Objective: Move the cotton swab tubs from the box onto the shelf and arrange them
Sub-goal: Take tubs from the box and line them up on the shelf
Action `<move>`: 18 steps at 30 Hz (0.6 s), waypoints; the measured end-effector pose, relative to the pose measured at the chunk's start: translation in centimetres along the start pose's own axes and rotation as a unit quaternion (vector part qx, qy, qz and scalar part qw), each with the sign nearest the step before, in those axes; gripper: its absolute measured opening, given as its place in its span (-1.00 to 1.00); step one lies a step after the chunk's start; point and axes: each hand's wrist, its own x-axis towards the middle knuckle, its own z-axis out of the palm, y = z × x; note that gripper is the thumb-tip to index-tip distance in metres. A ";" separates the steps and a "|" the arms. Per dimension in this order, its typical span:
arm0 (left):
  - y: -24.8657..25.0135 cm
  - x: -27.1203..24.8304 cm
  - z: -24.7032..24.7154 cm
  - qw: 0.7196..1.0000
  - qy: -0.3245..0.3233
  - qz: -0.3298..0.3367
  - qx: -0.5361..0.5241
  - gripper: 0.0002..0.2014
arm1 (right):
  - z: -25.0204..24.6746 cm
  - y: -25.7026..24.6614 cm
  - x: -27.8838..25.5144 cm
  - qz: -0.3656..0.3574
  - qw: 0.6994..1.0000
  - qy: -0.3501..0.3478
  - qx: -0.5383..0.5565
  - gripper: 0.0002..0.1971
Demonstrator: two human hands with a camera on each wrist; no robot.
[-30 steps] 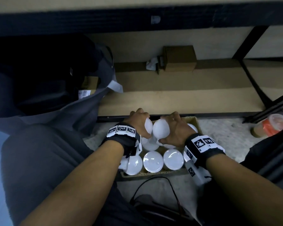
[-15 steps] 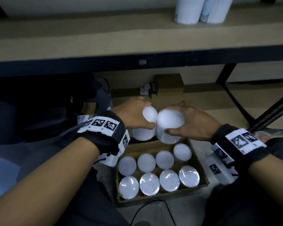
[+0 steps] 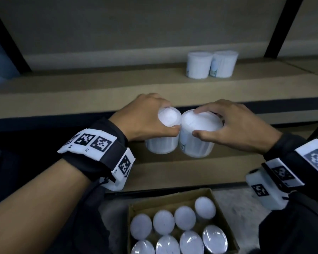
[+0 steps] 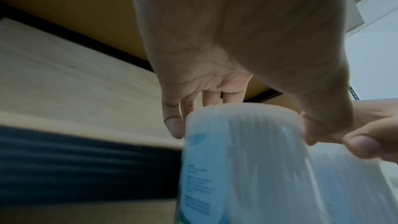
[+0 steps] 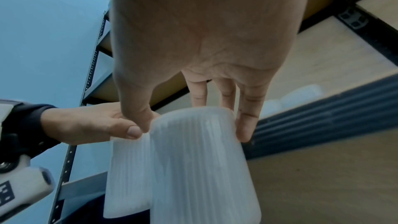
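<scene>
Transfer step: my left hand (image 3: 145, 118) and right hand (image 3: 233, 129) each grip a white ribbed plastic swab tub (image 3: 198, 136) by its rim, fingers curled, above the brown cardboard box (image 3: 226, 233). Next, I judge, setting both beside the two tubs (image 3: 211, 64) on the tan shelf (image 3: 99, 87).

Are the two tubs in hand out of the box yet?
Out. Left hand and right hand each grip a tub above the box, before the shelf.
</scene>
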 end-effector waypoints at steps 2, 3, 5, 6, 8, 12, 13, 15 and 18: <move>0.4 0.7 -1.6 1.000 0.021 -0.001 0.009 -0.49 | -1.5 -0.4 0.9 -0.007 1.000 0.018 -0.002 -0.38; 0.5 1.0 -2.3 1.000 0.028 -0.005 0.012 -0.49 | -2.2 -0.7 1.3 -0.011 1.000 0.025 0.002 -0.40; 0.8 1.7 -3.7 0.999 0.043 -0.009 0.015 -0.46 | -3.4 -1.0 2.1 -0.013 0.999 0.035 0.012 -0.42; 0.9 2.0 -4.4 0.998 0.053 -0.010 0.011 -0.45 | -4.0 -1.2 2.6 -0.011 0.999 0.038 0.016 -0.42; 1.0 2.6 -5.5 0.998 0.061 -0.012 0.002 -0.47 | -4.8 -1.4 3.5 -0.007 0.999 0.042 0.029 -0.43; 0.8 3.6 -7.4 0.997 0.075 -0.016 0.010 -0.46 | -6.1 -2.0 5.3 -0.009 0.998 0.062 0.032 -0.49; 0.7 3.9 -7.7 0.997 0.078 -0.018 0.015 -0.46 | -6.2 -2.2 5.8 -0.010 0.997 0.067 0.029 -0.51; 0.3 4.4 -8.1 0.996 0.081 -0.028 0.023 -0.46 | -6.4 -2.4 6.8 -0.017 0.997 0.073 0.022 -0.51; -0.1 5.2 -8.5 0.996 0.069 -0.039 0.035 -0.43 | -6.2 -2.6 8.2 -0.019 0.997 0.072 0.015 -0.51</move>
